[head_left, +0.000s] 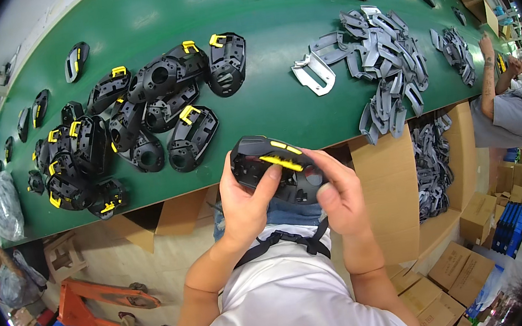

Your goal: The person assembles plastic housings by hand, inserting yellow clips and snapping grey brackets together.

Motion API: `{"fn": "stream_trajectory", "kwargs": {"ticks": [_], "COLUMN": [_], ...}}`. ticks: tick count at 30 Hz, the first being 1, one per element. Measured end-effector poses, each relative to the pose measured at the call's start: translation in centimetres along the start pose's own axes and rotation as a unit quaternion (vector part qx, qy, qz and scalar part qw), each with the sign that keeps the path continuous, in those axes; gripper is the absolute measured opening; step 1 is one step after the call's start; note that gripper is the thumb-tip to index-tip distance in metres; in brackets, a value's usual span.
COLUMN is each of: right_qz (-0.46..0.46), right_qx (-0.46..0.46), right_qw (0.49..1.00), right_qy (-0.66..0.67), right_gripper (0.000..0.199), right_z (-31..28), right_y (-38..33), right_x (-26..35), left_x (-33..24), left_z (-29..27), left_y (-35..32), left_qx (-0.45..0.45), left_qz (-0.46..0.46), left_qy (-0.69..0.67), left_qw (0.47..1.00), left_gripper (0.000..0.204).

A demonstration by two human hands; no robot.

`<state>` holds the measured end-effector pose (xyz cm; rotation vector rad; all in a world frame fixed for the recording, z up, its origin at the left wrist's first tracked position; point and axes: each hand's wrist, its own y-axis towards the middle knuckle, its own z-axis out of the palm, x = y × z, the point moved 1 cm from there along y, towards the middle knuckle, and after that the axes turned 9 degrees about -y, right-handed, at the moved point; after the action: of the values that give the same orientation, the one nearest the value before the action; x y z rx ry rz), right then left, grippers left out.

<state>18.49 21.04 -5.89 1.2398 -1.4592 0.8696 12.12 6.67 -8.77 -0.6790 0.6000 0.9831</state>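
Observation:
Between my two hands, in front of the table's near edge, is a black molded plastic shell (250,153) with yellow strips on it. My left hand (239,197) grips its left end, the thumb against a yellow piece (282,162). Around its right end curl the fingers of my right hand (340,189), with that thumb bent near the shell's lower side. Left of my hands lies a heap of similar black shells (157,78) with yellow clips. Loose grey plastic frames (383,54) are piled to the right, one lighter frame (315,73) apart from them.
A green table (285,27) stretches across. Below its right edge stands an open cardboard box (384,188) holding grey frames (432,167). Another person (509,99) works at the far right. An orange pallet jack (88,308) and a plastic bag (2,206) are at the left.

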Motion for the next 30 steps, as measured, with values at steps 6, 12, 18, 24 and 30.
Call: {"fn": "stream_trajectory", "kwargs": {"ticks": [6, 12, 18, 24, 30], "right_qz": [0.085, 0.09, 0.123, 0.097, 0.054], "right_qx": [0.035, 0.111, 0.052, -0.013, -0.093], "right_qw": [0.988, 0.98, 0.988, 0.979, 0.988], "right_qy": [0.12, 0.141, 0.083, 0.178, 0.111], "right_gripper": [0.052, 0.046, 0.051, 0.049, 0.039], "right_z": [-1.4, -0.9, 0.1, 2.5, 3.6], "right_y": [0.0, 0.7, 1.2, -0.4, -0.4], "right_x": [-0.4, -1.6, -2.2, -2.2, -1.3], "left_x": [-3.2, -4.0, -2.1, -0.3, -0.6], "left_z": [-0.9, -1.9, -1.1, -1.2, -0.7], "left_y": [0.2, 0.7, -0.5, -0.4, -1.0], "left_qx": [0.153, 0.225, 0.163, 0.047, 0.046], "left_qz": [-0.107, -0.209, -0.049, -0.015, -0.036], "left_qy": [0.076, 0.126, 0.195, 0.046, 0.051], "left_qw": [0.98, 0.943, 0.966, 0.998, 0.997], "left_gripper": [0.053, 0.039, 0.029, 0.046, 0.047]}}
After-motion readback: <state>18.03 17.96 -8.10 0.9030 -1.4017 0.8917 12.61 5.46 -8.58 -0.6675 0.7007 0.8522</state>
